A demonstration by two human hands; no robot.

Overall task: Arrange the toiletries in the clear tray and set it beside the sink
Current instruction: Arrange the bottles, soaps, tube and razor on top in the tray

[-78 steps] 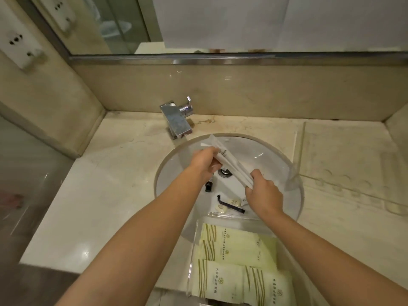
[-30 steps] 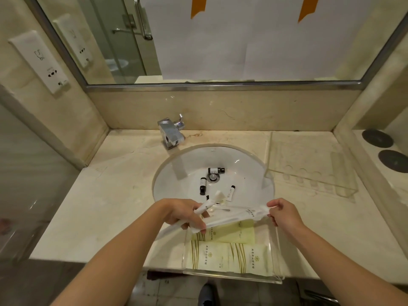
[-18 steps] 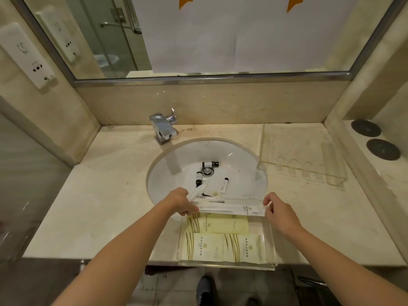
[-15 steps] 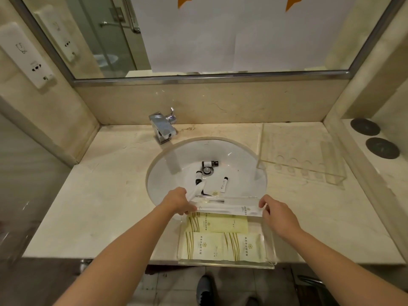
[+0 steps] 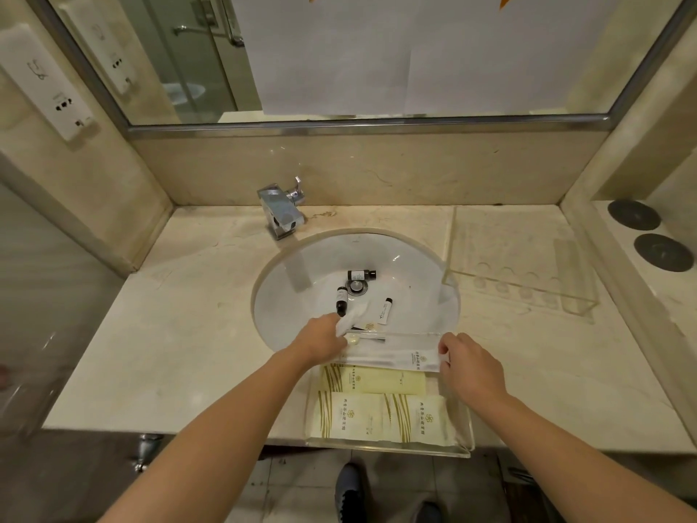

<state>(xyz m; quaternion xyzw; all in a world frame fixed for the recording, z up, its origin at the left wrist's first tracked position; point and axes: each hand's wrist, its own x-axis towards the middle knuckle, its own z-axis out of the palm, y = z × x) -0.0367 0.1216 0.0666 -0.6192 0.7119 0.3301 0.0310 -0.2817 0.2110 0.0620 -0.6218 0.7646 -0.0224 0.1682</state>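
Note:
A clear tray (image 5: 465, 443) rests on the counter's front edge, below the sink (image 5: 415, 258). Inside it lie yellow-green packets (image 5: 381, 413) in two rows. Across the tray's far end lies a long white packet (image 5: 392, 358). My left hand (image 5: 320, 339) grips its left end and my right hand (image 5: 467, 366) pinches its right end. In the sink basin lie two small dark bottles (image 5: 341, 300) (image 5: 361, 274), a small white tube (image 5: 385, 311) and a comb packet (image 5: 367, 328) partly hidden behind the tray's rim.
A second clear tray with round recesses (image 5: 528, 266) sits right of the sink. The faucet (image 5: 281, 213) stands behind the basin. Two dark round coasters (image 5: 658, 251) lie on the right ledge. A mirror and wall sockets (image 5: 56, 100) are behind and left.
Both hands brought the long white packet from above the basin down to the tray's far end, lowering it to lie flat there. The view pulled back from the sink.

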